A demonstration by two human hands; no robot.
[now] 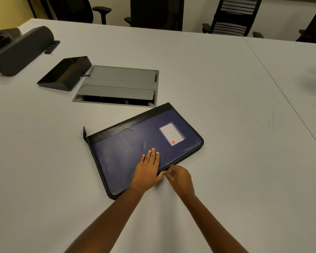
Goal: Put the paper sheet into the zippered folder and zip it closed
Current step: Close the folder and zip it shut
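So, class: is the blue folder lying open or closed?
Closed: the folder lies flat, cover down under the left hand. How far it's zipped, cannot tell.

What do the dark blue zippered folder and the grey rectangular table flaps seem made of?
The dark blue zippered folder: probably faux leather, semi-gloss; it wrinkles, shines softly, has stitched edges. The grey rectangular table flaps: matte metal or plastic; flat, rigid.

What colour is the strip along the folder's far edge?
Black, beside the dark blue cover of the folder; the strip shows clearly in the head view.
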